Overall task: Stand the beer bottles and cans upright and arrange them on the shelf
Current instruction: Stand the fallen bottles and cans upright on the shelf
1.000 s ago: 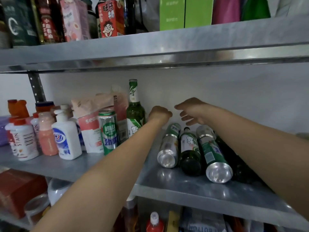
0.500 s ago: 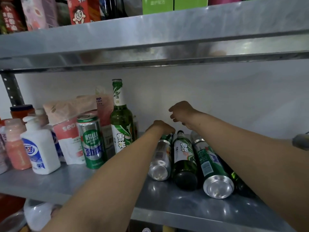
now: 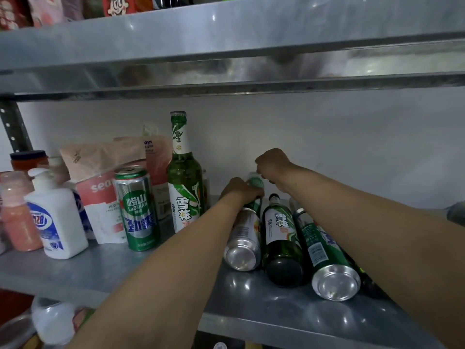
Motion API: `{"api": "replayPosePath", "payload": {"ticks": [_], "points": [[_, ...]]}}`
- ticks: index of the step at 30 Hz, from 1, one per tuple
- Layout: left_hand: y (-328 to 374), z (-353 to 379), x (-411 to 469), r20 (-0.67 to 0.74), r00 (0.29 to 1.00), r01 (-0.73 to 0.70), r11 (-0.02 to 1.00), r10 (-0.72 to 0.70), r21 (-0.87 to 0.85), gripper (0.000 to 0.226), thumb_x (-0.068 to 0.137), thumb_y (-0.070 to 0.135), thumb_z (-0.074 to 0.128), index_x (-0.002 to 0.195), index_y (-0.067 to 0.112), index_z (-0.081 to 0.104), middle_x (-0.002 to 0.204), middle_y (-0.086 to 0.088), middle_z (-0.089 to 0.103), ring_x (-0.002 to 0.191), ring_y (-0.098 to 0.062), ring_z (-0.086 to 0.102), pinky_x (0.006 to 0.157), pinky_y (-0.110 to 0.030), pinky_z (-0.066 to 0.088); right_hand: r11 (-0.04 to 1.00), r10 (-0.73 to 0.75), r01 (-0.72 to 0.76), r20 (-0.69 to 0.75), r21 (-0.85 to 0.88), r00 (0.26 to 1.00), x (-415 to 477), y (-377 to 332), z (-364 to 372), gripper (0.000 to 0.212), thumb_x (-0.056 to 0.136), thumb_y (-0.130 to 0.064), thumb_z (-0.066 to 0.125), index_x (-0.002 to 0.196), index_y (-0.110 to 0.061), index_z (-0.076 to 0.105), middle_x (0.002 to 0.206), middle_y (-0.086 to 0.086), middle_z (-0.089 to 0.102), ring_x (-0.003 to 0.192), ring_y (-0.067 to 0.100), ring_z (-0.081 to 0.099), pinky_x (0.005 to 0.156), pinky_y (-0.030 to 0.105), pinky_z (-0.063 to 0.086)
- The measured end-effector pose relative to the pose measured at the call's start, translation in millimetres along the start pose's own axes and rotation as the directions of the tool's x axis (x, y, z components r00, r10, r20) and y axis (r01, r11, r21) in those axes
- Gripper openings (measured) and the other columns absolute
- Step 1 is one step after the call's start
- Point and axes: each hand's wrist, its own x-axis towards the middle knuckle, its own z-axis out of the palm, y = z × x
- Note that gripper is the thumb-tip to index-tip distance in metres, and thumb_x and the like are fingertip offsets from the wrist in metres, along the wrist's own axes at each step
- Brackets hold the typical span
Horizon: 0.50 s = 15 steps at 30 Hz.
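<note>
Metal shelf (image 3: 125, 273): left hand (image 3: 239, 191) grips the far end of the lying silver can (image 3: 242, 238), right hand (image 3: 273, 163) curled just above it, hold unclear; best tip it up on its base, clear of the neighbouring bottle (image 3: 281, 238).

left arm (image 3: 161, 268): bare all the way to frame edge at 7 o'clock | right arm (image 3: 377, 238): bare to edge at 4 o'clock | left hand (image 3: 239, 188): bare | right hand (image 3: 273, 163): bare

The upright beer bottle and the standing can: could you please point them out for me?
upright beer bottle (image 3: 185, 209): head view, on its white front label.
standing can (image 3: 136, 204): head view, on its green logo.
</note>
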Motion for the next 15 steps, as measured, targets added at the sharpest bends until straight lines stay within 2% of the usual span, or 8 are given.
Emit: {"api": "replayPosePath", "payload": {"ticks": [2,3,4,6,8,11,13,15], "points": [[-0.3,-1.1,-0.1,-0.075,0.996,-0.047,0.991,0.038,-0.122,0.064,0.067,0.034,0.08,0.117,0.002,0.058,0.112,-0.015,0.066,0.095,-0.028,0.065,0.079,-0.034,0.056,1.0,0.003,-0.003,-0.011,0.006,1.0,0.4,-5.3,-1.7,0.031,0.09,-0.008,0.061,0.066,-0.013,0.042,0.07,0.004,0.043,0.058,0.015,0.041,0.043,0.024,0.031],[0.0,-2.5,-1.7,-0.117,0.991,-0.084,0.977,0.061,-0.197,0.064,0.067,0.034,0.081,0.118,0.004,0.058,0.113,-0.014,0.067,0.096,-0.027,0.065,0.082,-0.036,0.057,0.998,0.001,0.0,-0.026,0.063,1.0,0.3,-7.9,-2.6,0.02,0.088,-0.012,0.066,0.078,-0.009,0.05,0.077,0.004,0.045,0.064,0.017,0.045,0.048,0.025,0.034],[0.4,-3.9,-4.3,-0.159,0.984,-0.129,0.953,0.087,-0.275,0.063,0.069,0.032,0.082,0.12,0.006,0.056,0.116,-0.013,0.066,0.098,-0.026,0.065,0.086,-0.038,0.056,0.993,-0.004,0.008,-0.035,0.115,0.999,-1.0,-11.0,-4.3,0.023,0.086,-0.016,0.07,0.098,-0.007,0.052,0.088,0.004,0.048,0.073,0.018,0.049,0.054,0.027,0.038],[0.8,-7.3,-9.9,-0.218,0.966,-0.22,0.891,0.141,-0.398,0.066,0.074,0.021,0.081,0.13,0.008,0.048,0.124,-0.009,0.061,0.104,-0.022,0.06,0.094,-0.037,0.052,0.988,0.01,-0.016,0.039,0.157,0.999,-2.6,-17.9,-6.9,0.052,0.082,-0.021,0.075,0.122,0.0,0.051,0.107,0.007,0.056,0.086,0.02,0.057,0.066,0.03,0.049],[0.2,-10.2,-16.1,-0.24,0.952,-0.284,0.834,0.189,-0.472,0.07,0.078,0.01,0.078,0.138,0.01,0.041,0.13,-0.008,0.057,0.109,-0.019,0.056,0.1,-0.036,0.047,0.992,-0.003,-0.012,0.12,0.127,0.993,-2.6,-23.6,-5.9,0.061,0.075,-0.024,0.08,0.125,-0.002,0.053,0.112,0.015,0.064,0.093,0.026,0.063,0.076,0.039,0.056],[-4.6,-14.5,-20.7,-0.259,0.939,-0.331,0.792,0.224,-0.514,0.068,0.082,0.002,0.072,0.14,0.011,0.037,0.132,-0.008,0.055,0.116,-0.02,0.054,0.1,-0.036,0.046,0.992,-0.042,0.027,0.123,0.12,0.992,-7.2,-30.5,4.1,0.062,0.07,-0.025,0.082,0.123,-0.006,0.056,0.106,0.015,0.065,0.087,0.023,0.064,0.063,0.035,0.056],[-9.3,-17.5,-18.2,-0.286,0.932,-0.34,0.815,0.224,-0.47,0.062,0.084,0.002,0.069,0.137,0.011,0.039,0.127,-0.007,0.057,0.11,-0.016,0.053,0.093,-0.031,0.046,0.992,-0.076,0.066,0.09,0.109,0.993,-11.7,-31.1,15.5,0.059,0.069,-0.025,0.083,0.119,-0.007,0.059,0.103,0.013,0.066,0.083,0.02,0.063,0.054,0.027,0.051],[-13.0,-20.4,-15.0,-0.309,0.93,-0.329,0.829,0.2,-0.452,0.058,0.083,0.001,0.068,0.133,0.01,0.041,0.124,-0.009,0.059,0.108,-0.019,0.056,0.094,-0.036,0.048,0.99,-0.11,0.103,0.081,0.093,0.991,-16.6,-30.6,26.3,0.05,0.073,-0.025,0.081,0.115,-0.007,0.062,0.101,0.013,0.067,0.083,0.021,0.063,0.052,0.024,0.047]]}}
